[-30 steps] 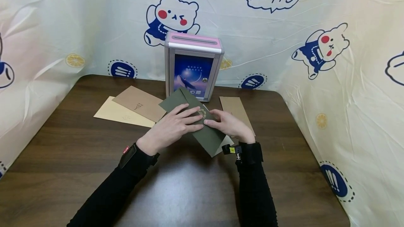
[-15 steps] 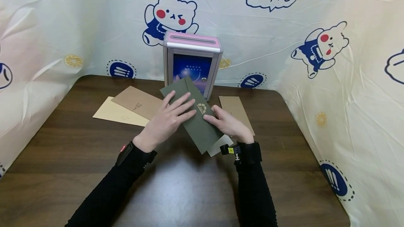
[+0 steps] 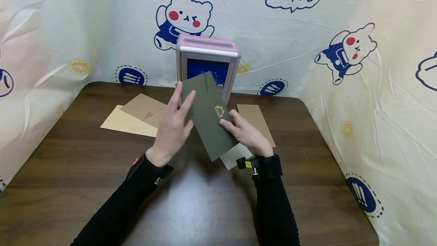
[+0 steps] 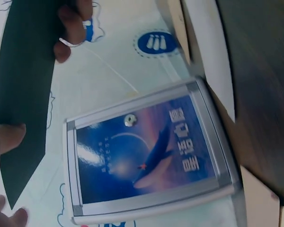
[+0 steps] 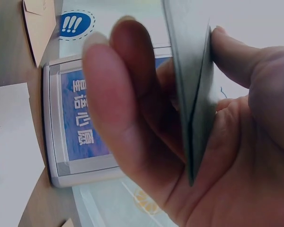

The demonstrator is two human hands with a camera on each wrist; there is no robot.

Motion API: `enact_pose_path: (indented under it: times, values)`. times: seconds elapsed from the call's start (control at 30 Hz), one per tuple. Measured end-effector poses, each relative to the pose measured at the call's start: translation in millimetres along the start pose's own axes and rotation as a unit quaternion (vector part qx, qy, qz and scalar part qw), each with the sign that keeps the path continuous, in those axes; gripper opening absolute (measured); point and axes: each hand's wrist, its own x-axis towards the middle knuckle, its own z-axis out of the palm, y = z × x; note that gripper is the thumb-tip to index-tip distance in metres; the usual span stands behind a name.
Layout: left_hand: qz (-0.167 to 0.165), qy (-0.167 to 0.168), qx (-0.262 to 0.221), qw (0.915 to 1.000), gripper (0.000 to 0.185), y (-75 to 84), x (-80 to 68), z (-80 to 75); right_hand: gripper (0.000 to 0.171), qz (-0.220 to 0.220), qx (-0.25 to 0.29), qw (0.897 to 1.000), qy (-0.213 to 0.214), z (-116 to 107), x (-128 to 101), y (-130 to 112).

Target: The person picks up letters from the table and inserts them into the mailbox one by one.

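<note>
A dark green envelope (image 3: pixel 209 120) with a gold emblem is held up off the table, tilted, in front of the box. My right hand (image 3: pixel 250 134) grips its right edge; in the right wrist view the thumb (image 5: pixel 236 56) is on one side and the fingers (image 5: pixel 111 90) on the other. My left hand (image 3: pixel 172 124) is at the envelope's left edge, its fingers mostly straight and spread. In the left wrist view the left thumb (image 4: pixel 9 137) overlaps the green face. Partly under the right hand, a white paper piece (image 3: pixel 235 155) lies on the table.
Behind the envelope stands a silver-framed box (image 3: pixel 209 44) with a pink slotted top. A tan envelope (image 3: pixel 141 107) overlaps a cream envelope (image 3: pixel 119 122) at left. Another tan envelope (image 3: pixel 256 119) lies at right. A printed cloth (image 3: pixel 249 22) hangs around the brown table (image 3: pixel 201 208).
The green envelope has been raised and turned more upright, covering more of the box front. My left hand has moved left and up from its face to its edge. The white paper shows more.
</note>
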Motion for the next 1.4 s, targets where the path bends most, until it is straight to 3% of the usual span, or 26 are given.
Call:
enact_pose_path:
  times: [0.1,0.23,0.33,0.47,0.6,0.67,0.77,0.9,1.03,1.4]
  values:
    - [-0.056,0.003,-0.054,0.997,0.104,3.2,-0.1,-1.3,0.038,0.003,0.012,1.0,0.004,1.4,-0.3,-0.7]
    - [-0.132,-0.01,-0.126,0.9833,0.104,7.2,2.7,-4.5,0.039,-0.003,0.02,1.0,0.009,2.8,-0.7,-1.8]
    - [-0.206,-0.052,-0.213,0.9536,0.095,8.9,5.1,-7.3,0.039,-0.002,0.019,1.0,0.013,3.2,-0.9,-2.3]
    - [-0.292,-0.114,-0.309,0.8978,0.072,8.3,5.7,-9.7,0.039,-0.005,0.009,1.0,0.022,3.3,0.5,-1.9]
    - [-0.334,-0.145,-0.36,0.8587,0.055,8.3,4.8,-11.0,0.04,-0.015,-0.007,0.999,0.041,4.0,2.3,-2.0]
    - [-0.345,-0.149,-0.382,0.8443,0.053,8.9,4.9,-11.2,0.04,-0.017,-0.012,0.999,0.047,4.4,3.1,-2.2]
    - [-0.343,-0.153,-0.382,0.8443,0.047,9.1,4.4,-10.1,0.04,-0.015,-0.013,0.999,0.049,4.9,3.9,-2.4]
    - [-0.324,-0.165,-0.359,0.8596,0.028,9.6,3.9,-7.5,0.041,-0.016,-0.016,0.999,0.046,5.9,4.8,-2.8]
    - [-0.319,-0.169,-0.35,0.8645,0.022,8.2,3.0,-4.9,0.046,-0.02,-0.014,0.999,0.04,6.1,5.0,-3.2]
    - [-0.32,-0.185,-0.345,0.8624,0.022,2.9,0.1,-1.3,0.049,-0.076,-0.005,0.997,0.015,-0.6,1.8,-1.5]
